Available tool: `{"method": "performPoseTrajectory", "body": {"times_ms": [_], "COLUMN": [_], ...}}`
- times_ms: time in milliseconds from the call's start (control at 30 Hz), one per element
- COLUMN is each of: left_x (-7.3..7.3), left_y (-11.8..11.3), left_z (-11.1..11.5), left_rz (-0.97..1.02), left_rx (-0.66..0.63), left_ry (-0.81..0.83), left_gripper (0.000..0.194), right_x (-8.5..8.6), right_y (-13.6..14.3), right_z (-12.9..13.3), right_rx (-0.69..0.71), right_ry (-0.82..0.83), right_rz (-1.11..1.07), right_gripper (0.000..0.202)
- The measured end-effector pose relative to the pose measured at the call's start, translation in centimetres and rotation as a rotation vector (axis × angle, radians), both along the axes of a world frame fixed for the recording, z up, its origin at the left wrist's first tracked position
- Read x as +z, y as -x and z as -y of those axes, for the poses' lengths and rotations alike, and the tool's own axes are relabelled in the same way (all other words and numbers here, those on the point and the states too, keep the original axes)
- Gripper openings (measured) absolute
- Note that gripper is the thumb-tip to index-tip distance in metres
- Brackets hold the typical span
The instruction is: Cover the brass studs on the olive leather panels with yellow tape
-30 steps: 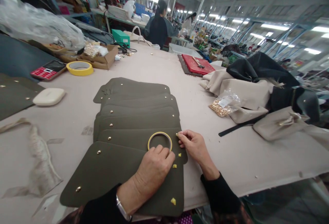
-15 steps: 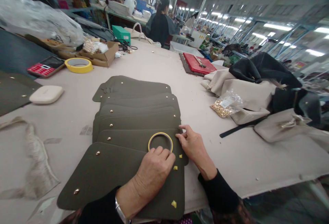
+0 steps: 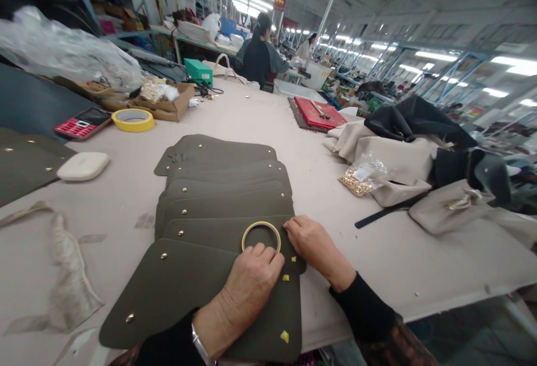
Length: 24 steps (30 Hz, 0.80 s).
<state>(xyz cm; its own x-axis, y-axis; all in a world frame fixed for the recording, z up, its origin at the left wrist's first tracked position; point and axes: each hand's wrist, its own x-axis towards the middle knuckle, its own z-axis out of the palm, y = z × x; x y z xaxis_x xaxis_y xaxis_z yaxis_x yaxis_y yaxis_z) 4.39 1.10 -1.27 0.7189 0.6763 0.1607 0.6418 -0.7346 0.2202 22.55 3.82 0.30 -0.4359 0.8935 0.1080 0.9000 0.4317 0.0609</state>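
Olive-green leather-like panels (image 3: 184, 293) with gold studs lie overlapped in a row down the table. My left hand (image 3: 254, 276) is closed around the near side of a thin roll of yellow tape (image 3: 242, 238), held above the front panels. My right hand (image 3: 308, 240) is at the right edge of the second panel, its fingers pressed together at that edge. Whatever may be between those fingertips is too small to make out. Small bits of yellow tape (image 3: 286, 277) stick along the right side of the front panel.
Left are a white rounded case (image 3: 83, 166), a red calculator (image 3: 81, 123), a thicker yellow tape roll (image 3: 133, 120) and an open cardboard box (image 3: 178, 103). A red pad (image 3: 319, 112), a bag of gold studs (image 3: 361, 177) and beige bag pieces (image 3: 394, 159) lie right. A person (image 3: 259, 52) sits beyond.
My right hand's fingers, spread apart before, have come together at the panel's edge. My left hand keeps hold of the tape roll. The camera view has shifted slightly.
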Motion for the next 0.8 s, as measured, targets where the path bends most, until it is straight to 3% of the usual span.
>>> {"method": "performPoseTrajectory", "body": {"times_ms": [167, 333, 567, 667, 800], "left_x": [0.1, 0.0, 1.2, 2.2, 2.9], "left_y": [-0.1, 0.0, 2.2, 3.1, 3.5], "left_z": [0.0, -0.1, -0.6, -0.6, -0.2], "left_rz": [0.018, 0.091, 0.545, 0.684, 0.647], "left_rx": [0.004, 0.024, -0.011, 0.003, 0.023], "left_ry": [-0.039, -0.078, -0.061, -0.052, -0.039], "left_gripper": [0.01, 0.012, 0.018, 0.021, 0.037], "right_x": [0.1, 0.8, 1.9, 2.3, 3.1], "right_y": [1.0, 1.2, 1.0, 1.6, 3.1], "right_z": [-1.5, -1.4, 2.6, 4.4, 5.8], "right_rx": [-0.304, -0.426, -0.258, -0.256, -0.073], "right_ry": [0.112, 0.16, 0.243, 0.103, 0.013], "right_rz": [-0.127, -0.313, -0.365, -0.596, -0.898], "right_gripper": [0.022, 0.022, 0.018, 0.02, 0.02]}}
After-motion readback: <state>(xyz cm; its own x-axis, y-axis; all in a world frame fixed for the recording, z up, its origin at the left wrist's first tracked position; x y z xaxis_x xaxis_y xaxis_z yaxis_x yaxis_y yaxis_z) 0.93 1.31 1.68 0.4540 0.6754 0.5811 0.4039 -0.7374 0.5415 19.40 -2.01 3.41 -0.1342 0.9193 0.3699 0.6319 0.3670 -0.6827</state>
